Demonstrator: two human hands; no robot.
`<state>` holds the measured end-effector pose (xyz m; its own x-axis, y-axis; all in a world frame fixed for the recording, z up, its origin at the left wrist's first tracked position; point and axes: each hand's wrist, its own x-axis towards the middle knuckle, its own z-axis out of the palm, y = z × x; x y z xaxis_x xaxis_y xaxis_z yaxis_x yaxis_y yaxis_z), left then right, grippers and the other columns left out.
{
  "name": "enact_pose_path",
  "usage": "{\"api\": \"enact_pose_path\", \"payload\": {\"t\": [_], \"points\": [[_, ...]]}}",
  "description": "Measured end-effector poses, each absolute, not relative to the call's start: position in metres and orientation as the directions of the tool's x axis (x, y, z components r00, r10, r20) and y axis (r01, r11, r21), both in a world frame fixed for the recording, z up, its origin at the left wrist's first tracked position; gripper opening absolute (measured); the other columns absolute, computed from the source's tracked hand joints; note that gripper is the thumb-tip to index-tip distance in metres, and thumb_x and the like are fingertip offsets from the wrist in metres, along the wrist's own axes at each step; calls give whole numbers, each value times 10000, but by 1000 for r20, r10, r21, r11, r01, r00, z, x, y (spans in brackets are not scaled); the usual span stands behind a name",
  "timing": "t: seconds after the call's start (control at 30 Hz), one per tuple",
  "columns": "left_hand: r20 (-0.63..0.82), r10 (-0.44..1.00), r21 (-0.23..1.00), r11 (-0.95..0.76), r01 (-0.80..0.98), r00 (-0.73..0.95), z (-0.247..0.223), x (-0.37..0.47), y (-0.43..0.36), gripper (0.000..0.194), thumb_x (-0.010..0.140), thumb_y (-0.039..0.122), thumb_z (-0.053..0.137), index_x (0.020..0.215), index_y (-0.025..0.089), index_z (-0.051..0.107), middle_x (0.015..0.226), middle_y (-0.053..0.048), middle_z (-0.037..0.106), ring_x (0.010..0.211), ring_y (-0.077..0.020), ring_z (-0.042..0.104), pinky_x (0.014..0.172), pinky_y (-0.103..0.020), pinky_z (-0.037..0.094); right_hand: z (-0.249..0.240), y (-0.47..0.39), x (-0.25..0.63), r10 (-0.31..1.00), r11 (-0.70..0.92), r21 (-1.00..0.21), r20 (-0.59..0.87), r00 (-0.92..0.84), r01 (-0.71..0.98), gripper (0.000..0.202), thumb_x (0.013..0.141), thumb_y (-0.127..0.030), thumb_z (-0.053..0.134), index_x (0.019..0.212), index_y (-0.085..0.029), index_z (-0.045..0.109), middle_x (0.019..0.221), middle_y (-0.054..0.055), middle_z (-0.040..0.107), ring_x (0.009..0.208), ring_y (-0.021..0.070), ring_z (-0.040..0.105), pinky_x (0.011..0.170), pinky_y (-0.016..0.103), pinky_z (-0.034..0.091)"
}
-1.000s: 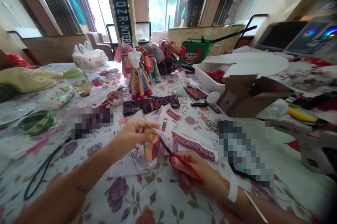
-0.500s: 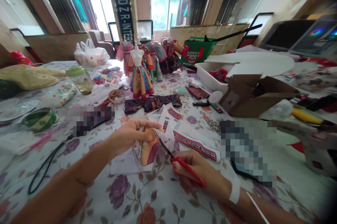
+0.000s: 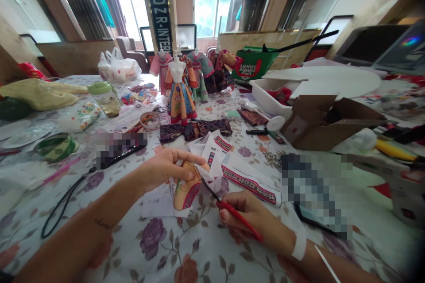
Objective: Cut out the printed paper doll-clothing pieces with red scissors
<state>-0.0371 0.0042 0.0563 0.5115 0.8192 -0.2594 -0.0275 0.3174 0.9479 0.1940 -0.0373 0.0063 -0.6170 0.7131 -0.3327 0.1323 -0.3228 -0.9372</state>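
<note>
My left hand pinches a piece of printed fabric, orange with a pink patterned border and white margins. Around the red handles of a pair of scissors my right hand is closed. The dark blades point up and left and meet the fabric's right edge, just below my left fingers. Under and behind the piece lie white sheets printed with red and black border strips. Part of the fabric is hidden by my left fingers.
Mini mannequins in doll dresses stand behind dark folded cloth. On the right are a cardboard box, a white bin and a blurred-out phone. Green tape and a lidded jar are on the left.
The view has shifted slightly, so the scene sits a little farther right. The fabric piece is tilted a bit more to the left; both hands keep their hold.
</note>
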Motion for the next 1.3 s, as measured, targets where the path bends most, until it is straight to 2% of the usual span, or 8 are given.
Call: {"api": "enact_pose_path", "payload": {"t": [0.2, 0.4, 0.67, 1.3], "points": [[-264, 806, 946, 325, -23, 529, 56, -39, 4, 361, 647, 109, 731, 1005, 154, 719, 775, -57, 738, 652, -150, 657, 655, -239, 503, 9, -38, 194, 706, -301, -941, -329, -627, 155, 485, 668, -584, 675, 551, -178, 438, 378, -88, 371, 345, 40, 329, 368, 178, 273], [-289, 805, 942, 335, 6, 519, 58, -39, 3, 384, 628, 117, 740, 1010, 154, 718, 812, -63, 746, 677, -151, 668, 685, -240, 502, 9, -37, 194, 696, -312, -933, -353, -625, 180, 448, 637, -529, 727, 563, -164, 477, 407, -65, 432, 359, 49, 367, 361, 172, 269], [-341, 799, 931, 360, 59, 496, 67, -38, 0, 369, 613, 99, 727, 979, 145, 728, 708, -37, 729, 617, -127, 640, 603, -201, 469, 9, -37, 194, 701, -259, -935, -354, -619, 242, 454, 642, -537, 719, 550, -164, 477, 432, -53, 440, 384, 54, 368, 369, 182, 245], [-357, 796, 931, 344, 120, 489, 67, -39, 1, 400, 609, 149, 742, 1008, 135, 718, 733, -43, 722, 615, -130, 617, 589, -218, 446, 12, -38, 194, 698, -247, -937, -350, -625, 248, 433, 683, -486, 706, 546, -159, 458, 447, -57, 403, 411, 51, 330, 387, 181, 219]]}}
